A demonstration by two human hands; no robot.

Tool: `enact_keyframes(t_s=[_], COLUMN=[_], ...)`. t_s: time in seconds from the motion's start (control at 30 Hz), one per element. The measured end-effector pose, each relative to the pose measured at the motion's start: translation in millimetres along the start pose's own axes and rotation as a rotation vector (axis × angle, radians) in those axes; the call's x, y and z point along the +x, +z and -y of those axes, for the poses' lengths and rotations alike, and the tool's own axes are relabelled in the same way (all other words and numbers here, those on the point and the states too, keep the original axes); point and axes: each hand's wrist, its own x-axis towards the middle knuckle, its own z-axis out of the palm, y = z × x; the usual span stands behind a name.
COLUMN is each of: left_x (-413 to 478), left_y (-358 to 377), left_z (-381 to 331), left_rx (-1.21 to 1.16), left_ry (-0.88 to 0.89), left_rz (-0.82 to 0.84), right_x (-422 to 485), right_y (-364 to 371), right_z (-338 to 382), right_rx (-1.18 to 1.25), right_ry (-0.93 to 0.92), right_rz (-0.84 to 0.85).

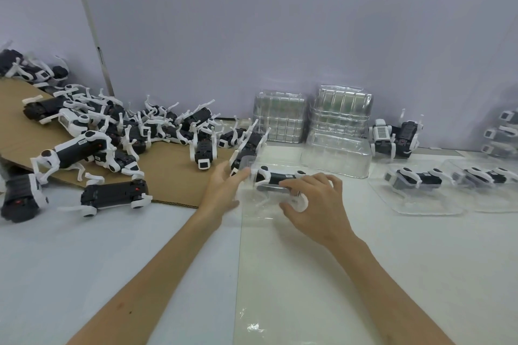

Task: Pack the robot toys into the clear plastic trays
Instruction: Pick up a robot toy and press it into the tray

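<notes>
A black and white robot dog toy lies in a clear plastic tray at the middle of the table. My right hand is curled over the toy's near side, fingers pressing on its body and a white leg. My left hand rests against the tray's left edge with fingers extended and relaxed. A heap of loose robot toys lies to the left on a sheet of cardboard.
Stacks of empty clear trays stand against the back wall, one loose tray in front. Two packed trays sit at the right. A standing robot toy is behind them, more packed ones at far right.
</notes>
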Motion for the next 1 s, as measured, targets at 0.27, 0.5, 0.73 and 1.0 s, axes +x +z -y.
enact_keyframes(t_s=[0.27, 0.5, 0.73, 1.0], left_x=[-2, 3, 1, -10], left_y=[2, -1, 3, 13], left_z=[1, 2, 6, 7], left_rx=[0.041, 0.071, 0.163, 0.217], left_ry=[0.034, 0.136, 0.096, 0.087], left_rz=[-0.027, -0.131, 0.012, 0.316], right_x=[2, 6, 5, 7], right_y=[-2, -4, 0, -6], right_z=[-1, -4, -14, -16], right_rx=[0.141, 0.255, 0.189, -0.102], right_ry=[0.058, 0.178, 0.238, 0.474], right_rz=[-0.052, -0.151, 0.030, -0.100])
